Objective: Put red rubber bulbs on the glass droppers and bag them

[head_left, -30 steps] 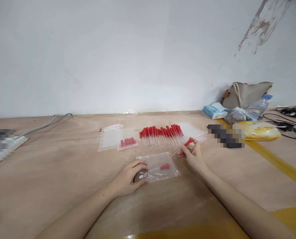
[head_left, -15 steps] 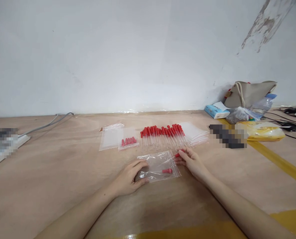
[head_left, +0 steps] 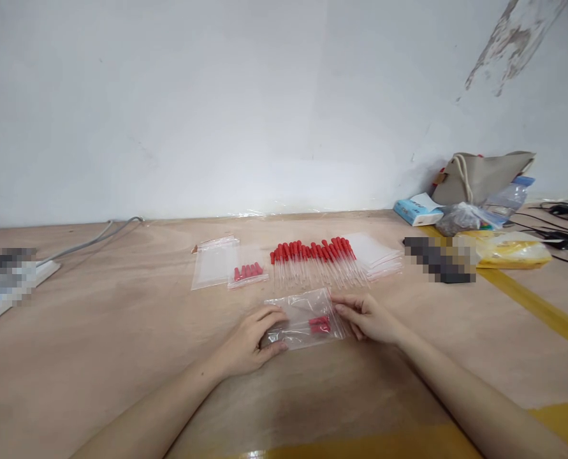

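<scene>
A clear zip bag (head_left: 296, 312) lies on the wooden table in front of me. Inside it are two glass droppers (head_left: 319, 324) with red bulbs, side by side at the bag's right end. My left hand (head_left: 252, 341) grips the left end, thumb at the near side and fingers at the far side. At the bag's right, red-lined mouth, my right hand (head_left: 367, 319) has thumb and forefinger on the edge. Beyond the bag, several more droppers (head_left: 312, 258) lie in a row, red bulbs away from me. Left of them sits a filled bag (head_left: 248, 274) of droppers.
Flat empty bags (head_left: 217, 261) lie at the left of the row, and another stack of bags (head_left: 374, 255) at its right. Farther right are a tissue pack (head_left: 417, 211), a blurred dark object (head_left: 436, 261), a yellow package (head_left: 513, 250) and cables (head_left: 563, 239). A power strip (head_left: 20, 287) sits at far left.
The dropper that my right hand held at the mouth is now inside the bag beside the first one. My right hand has let go of it and moved slightly nearer me, onto the bag's edge.
</scene>
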Demonstrator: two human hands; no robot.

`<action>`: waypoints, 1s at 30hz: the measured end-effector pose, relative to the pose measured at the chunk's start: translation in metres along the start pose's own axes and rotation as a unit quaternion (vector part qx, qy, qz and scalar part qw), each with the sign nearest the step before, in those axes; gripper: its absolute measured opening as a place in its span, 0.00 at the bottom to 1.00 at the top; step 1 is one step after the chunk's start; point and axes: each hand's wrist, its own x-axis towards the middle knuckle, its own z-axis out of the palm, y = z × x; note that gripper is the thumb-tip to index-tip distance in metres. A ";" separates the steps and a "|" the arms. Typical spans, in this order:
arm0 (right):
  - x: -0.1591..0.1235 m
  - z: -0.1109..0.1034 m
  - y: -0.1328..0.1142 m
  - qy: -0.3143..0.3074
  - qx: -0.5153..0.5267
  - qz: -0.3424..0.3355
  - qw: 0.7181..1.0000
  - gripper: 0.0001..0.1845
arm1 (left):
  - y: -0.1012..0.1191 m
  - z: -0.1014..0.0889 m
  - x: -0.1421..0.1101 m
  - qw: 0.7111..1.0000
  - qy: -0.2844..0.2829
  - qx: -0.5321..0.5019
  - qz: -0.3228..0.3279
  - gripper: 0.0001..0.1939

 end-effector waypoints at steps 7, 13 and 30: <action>0.061 -0.033 -0.014 0.282 -0.253 -0.079 0.922 0.09 | -0.001 -0.001 0.001 1.000 -0.018 0.004 0.008 0.16; 0.103 -0.032 -0.022 0.334 -0.362 0.019 0.870 0.09 | -0.002 0.000 0.000 1.000 -0.025 0.009 0.004 0.15; 0.058 -0.034 -0.021 0.292 -0.023 -0.086 0.952 0.21 | -0.004 0.001 0.000 1.000 -0.021 0.010 0.009 0.15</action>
